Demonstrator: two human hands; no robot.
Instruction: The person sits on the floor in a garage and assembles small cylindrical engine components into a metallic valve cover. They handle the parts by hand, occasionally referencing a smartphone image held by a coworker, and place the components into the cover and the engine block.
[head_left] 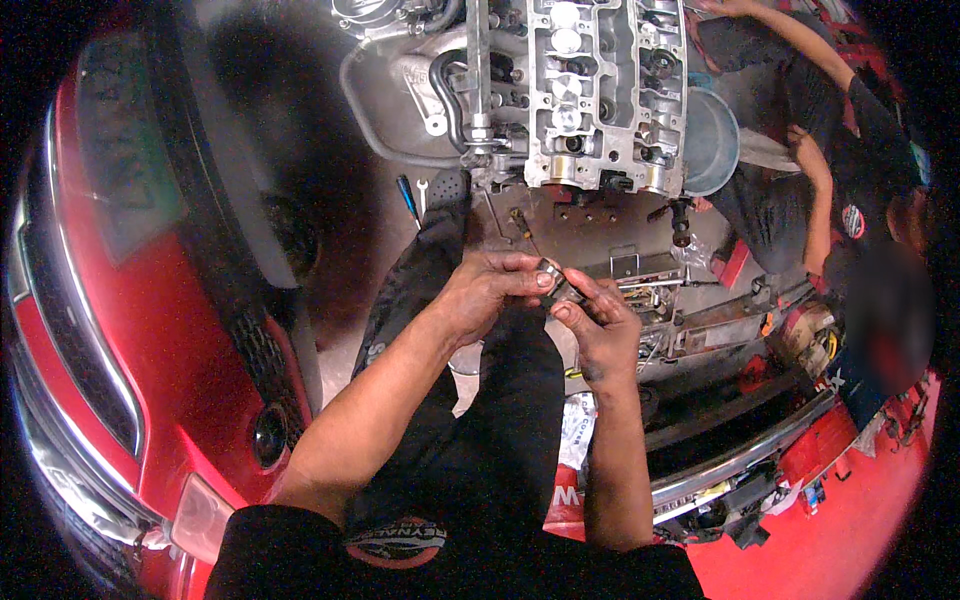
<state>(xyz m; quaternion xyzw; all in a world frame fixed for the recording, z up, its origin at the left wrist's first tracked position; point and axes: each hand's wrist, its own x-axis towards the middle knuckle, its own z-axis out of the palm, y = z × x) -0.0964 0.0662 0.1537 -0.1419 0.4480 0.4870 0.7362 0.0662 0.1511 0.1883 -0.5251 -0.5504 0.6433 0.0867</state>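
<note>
Above my lap, my left hand [482,292] and my right hand [606,325] meet around a small dark metal part [566,287] with a shiny edge. Fingers and thumbs of both hands pinch it, and they cover much of its shape, so its exact kind cannot be made out. Dark smudges mark my fingers. Beyond my hands stands an engine [610,110] with its top open, showing rows of bright round metal pieces and bores. Neither hand touches the engine.
On the floor lie a blue-handled screwdriver [408,200] and a wrench [423,192]. A red car [190,360] borders the left. To the right are a grey-blue bucket [712,150], an open tool tray [715,325] and a crouching co-worker [850,130] holding something pale.
</note>
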